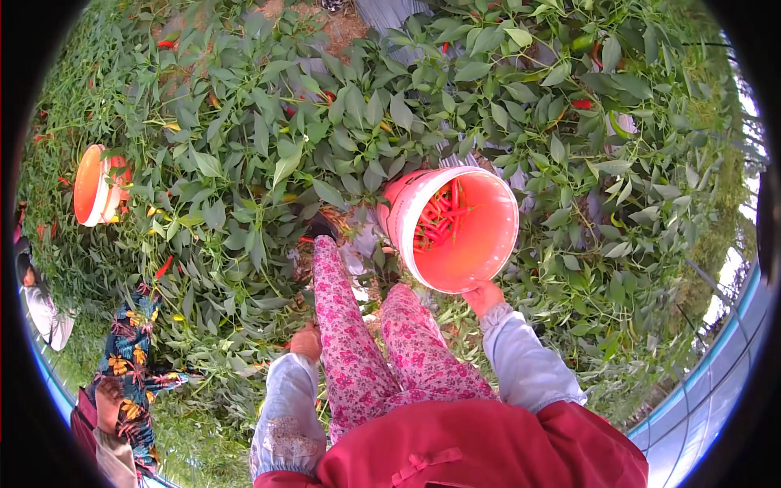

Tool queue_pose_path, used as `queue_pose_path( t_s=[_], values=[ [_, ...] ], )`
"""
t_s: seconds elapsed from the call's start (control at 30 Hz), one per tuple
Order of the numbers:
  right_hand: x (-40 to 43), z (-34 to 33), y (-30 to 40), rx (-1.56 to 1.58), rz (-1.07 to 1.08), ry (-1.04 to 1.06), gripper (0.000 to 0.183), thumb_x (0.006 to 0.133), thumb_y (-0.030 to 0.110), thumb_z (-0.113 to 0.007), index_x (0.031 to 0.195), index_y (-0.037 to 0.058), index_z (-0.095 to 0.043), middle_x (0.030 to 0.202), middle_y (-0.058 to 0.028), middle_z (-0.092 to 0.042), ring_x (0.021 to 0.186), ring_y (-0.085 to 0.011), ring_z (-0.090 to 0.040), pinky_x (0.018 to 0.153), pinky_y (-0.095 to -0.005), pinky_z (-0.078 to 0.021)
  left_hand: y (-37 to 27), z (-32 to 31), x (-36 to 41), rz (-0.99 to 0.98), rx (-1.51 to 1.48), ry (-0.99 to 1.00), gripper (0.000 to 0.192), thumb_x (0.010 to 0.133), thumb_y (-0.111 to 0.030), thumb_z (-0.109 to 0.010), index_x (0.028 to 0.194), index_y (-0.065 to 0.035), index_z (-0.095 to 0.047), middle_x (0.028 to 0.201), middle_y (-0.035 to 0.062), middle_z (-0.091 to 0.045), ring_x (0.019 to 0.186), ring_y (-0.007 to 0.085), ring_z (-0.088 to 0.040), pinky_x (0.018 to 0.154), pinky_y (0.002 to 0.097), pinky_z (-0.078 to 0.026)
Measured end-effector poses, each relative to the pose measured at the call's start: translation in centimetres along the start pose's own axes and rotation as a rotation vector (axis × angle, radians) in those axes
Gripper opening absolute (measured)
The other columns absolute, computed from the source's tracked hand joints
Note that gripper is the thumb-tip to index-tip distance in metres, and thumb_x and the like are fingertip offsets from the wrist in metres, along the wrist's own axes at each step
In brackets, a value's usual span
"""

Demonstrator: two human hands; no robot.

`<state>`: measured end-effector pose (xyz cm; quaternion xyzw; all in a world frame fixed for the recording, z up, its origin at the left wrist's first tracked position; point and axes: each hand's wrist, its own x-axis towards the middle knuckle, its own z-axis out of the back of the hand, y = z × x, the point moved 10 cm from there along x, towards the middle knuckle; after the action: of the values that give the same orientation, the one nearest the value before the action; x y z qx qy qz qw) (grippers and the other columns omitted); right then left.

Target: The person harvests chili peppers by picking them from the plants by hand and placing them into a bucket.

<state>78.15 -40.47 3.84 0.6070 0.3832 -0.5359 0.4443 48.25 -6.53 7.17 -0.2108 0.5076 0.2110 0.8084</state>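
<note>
My right hand (484,297) grips the near rim of a red plastic bucket (482,244) with a white band round its mouth. The bucket tilts, its mouth facing me and to the right. A pile of red chili peppers (436,222) lies inside it, some with green stems. Beside my left knee hangs my left hand (306,341), near the pepper leaves. Its fingers are partly hidden, so whether it holds anything is unclear. Around both hands grow leafy chili plants (348,116) bearing red and green peppers.
Another red bucket (91,186) with a white rim is among the plants at the left. A person in dark flowered clothing (131,354) is at lower left, and a second person (46,311) farther off. Pale plastic sheeting (390,21) shows between the rows.
</note>
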Motion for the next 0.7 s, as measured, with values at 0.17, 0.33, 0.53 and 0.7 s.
queue_pose_path(
  t_s=[0.17,0.33,0.53,0.7],
  values=[
    [2.7,4.5,-0.9,0.085,-0.015,-0.153,0.03,0.079,0.003,-0.056,0.108,0.0071,-0.05,0.101,-0.0075,-0.06,0.09,-0.0214,-0.059,0.075,-0.0367,-0.0507,-1.3,2.1,-0.9,-0.167,-0.061,-0.141,0.026,0.084,-0.02,-0.045,0.095,-0.0021,-0.06,0.098,0.0192,-0.057,0.078,0.0326,-0.061,0.068,0.0415,-0.049],
    [1.9,2.2,-3.0,-0.087,-0.033,-0.277,0.03,0.082,0.007,-0.055,0.111,0.0068,-0.048,0.103,-0.0076,-0.057,0.083,-0.0208,-0.058,0.071,-0.0349,-0.0499,2.5,-0.5,-1.7,0.0,-0.148,-0.015,0.035,0.082,-0.03,-0.05,0.102,-0.0023,-0.057,0.1,0.0206,-0.057,0.079,0.036,-0.06,0.069,0.0434,-0.049],
    [0.8,4.2,0.8,0.145,0.126,-0.218,0.026,0.079,0.005,-0.054,0.105,0.0072,-0.05,0.094,-0.0061,-0.059,0.079,-0.0178,-0.058,0.068,-0.033,-0.0502,-3.3,2.8,0.2,-0.175,-0.254,0.096,0.041,0.078,-0.033,-0.054,0.11,-0.0057,-0.054,0.101,0.0208,-0.059,0.08,0.0359,-0.061,0.067,0.0443,-0.048],
    [0.6,-4.5,-1.0,0.005,0.001,-0.129,0.016,0.075,0.007,-0.057,0.091,0.0086,-0.056,0.077,-0.0037,-0.06,0.07,-0.0159,-0.057,0.062,-0.0305,-0.0471,6.1,-3.4,-0.9,-0.052,-0.247,-0.026,0.035,0.075,-0.038,-0.055,0.094,-0.0092,-0.061,0.085,0.0157,-0.064,0.081,0.0346,-0.062,0.064,0.0429,-0.048]
  ],
)
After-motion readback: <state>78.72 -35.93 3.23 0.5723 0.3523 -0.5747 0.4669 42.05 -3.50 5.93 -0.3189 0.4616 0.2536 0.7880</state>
